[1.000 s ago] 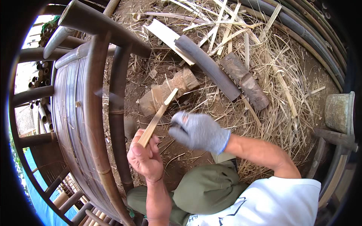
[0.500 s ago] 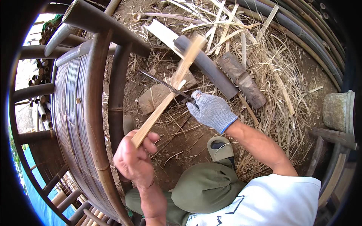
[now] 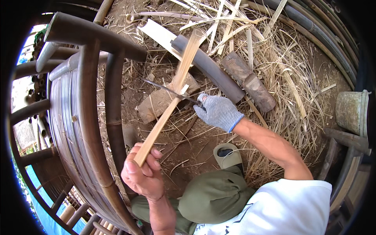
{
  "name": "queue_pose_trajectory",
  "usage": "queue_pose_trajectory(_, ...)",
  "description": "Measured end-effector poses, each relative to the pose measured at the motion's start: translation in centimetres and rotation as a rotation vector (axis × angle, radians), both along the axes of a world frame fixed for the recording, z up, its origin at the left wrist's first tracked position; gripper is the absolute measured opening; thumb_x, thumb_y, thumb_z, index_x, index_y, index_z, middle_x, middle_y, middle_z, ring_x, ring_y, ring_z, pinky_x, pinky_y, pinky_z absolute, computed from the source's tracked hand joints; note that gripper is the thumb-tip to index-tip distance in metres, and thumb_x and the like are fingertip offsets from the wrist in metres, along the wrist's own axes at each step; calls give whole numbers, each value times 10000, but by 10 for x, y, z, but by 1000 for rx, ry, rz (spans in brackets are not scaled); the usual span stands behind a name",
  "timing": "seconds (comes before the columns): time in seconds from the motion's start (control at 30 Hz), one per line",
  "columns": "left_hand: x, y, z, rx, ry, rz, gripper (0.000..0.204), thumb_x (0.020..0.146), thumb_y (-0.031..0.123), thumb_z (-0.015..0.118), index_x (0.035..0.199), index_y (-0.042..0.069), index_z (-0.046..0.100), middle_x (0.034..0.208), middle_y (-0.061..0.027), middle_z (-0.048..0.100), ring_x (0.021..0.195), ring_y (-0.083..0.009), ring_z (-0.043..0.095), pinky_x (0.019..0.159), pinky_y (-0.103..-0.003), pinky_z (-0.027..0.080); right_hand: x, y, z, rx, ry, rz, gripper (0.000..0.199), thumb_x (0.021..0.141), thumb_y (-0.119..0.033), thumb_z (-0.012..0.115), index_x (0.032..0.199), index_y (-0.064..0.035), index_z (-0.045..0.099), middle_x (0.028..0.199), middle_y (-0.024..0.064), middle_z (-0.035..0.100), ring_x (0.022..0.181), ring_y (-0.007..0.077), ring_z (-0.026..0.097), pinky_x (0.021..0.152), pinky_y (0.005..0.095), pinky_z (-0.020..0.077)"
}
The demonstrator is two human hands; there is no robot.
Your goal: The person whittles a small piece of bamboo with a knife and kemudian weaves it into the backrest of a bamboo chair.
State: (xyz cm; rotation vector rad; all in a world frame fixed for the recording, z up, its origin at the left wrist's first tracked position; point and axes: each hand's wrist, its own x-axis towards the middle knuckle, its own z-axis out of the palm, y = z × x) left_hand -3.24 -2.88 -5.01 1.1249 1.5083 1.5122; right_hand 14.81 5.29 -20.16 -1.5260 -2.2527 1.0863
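Note:
My bare left hand [image 3: 144,171] pinches the near end of a long split bamboo strip [image 3: 158,124], which slants away to the upper right. My right hand [image 3: 219,112], in a grey knitted glove with a blue cuff, is closed round the handle of a long thin-bladed knife [image 3: 162,86]. The blade crosses the strip near its middle, and a short pale piece stands up there at the cut. The handle is mostly hidden inside the glove. Beneath the blade, a squared wooden block [image 3: 152,102] lies on the dirt.
A dark bamboo bench [image 3: 90,117] stands along my left. Beyond the block lie a split bamboo length [image 3: 213,69] and a notched wooden mallet-like piece [image 3: 249,82]. Shavings [image 3: 290,102] heap at the right, near a grey bucket [image 3: 351,113]. Bamboo poles [image 3: 309,25] line the far right.
The strip's far half has shifted slightly left and its near end lower, my left hand dropping with it. The knife stays across the strip. The whole view has shifted a little.

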Motion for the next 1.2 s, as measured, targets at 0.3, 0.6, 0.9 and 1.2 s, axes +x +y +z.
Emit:
queue_pose_trajectory(0.3, 5, 10, 3, 3, 9, -22, 523, 1073, 367, 391, 595, 163, 328, 550, -51, 440, 678, -203, 525, 780, -334, 476, -3, -4, -16, -28, 55, -6, 321, 968, -386, 568, 975, -69, 619, 812, 183, 686, 721, 361, 701, 594, 465, 568)
queue_pose_trajectory(0.6, -4, 6, -2, 5, 24, 23, 547, 1077, 374, 374, 573, 171, 311, 521, -46, 421, 675, -201, 534, 789, -338, 490, 1, -6, -35, 48, 198, -29, 326, 967, -384, 554, 976, -71, 645, 797, 195, 689, 687, 375, 691, 613, 455, 569)
queue_pose_trajectory(0.9, 1, 11, -3, 2, 27, 76, 559, 1046, 387, 403, 546, 144, 344, 481, -53, 444, 547, -213, 507, 719, -364, 473, 6, -11, -50, 71, 153, -5, 376, 976, -409, 555, 961, -44, 644, 802, 215, 704, 713, 391, 698, 636, 483, 567)
queue_pose_trajectory(1.2, -19, -28, 7, -199, -63, 13, 501, 1014, 297, 454, 575, 58, 417, 647, -187, 613, 690, -325, 632, 730, -428, 533, 42, 8, -16, -539, 562, -450, 296, 976, -287, 577, 963, 8, 592, 666, 73, 630, 560, 141, 629, 563, 302, 532)
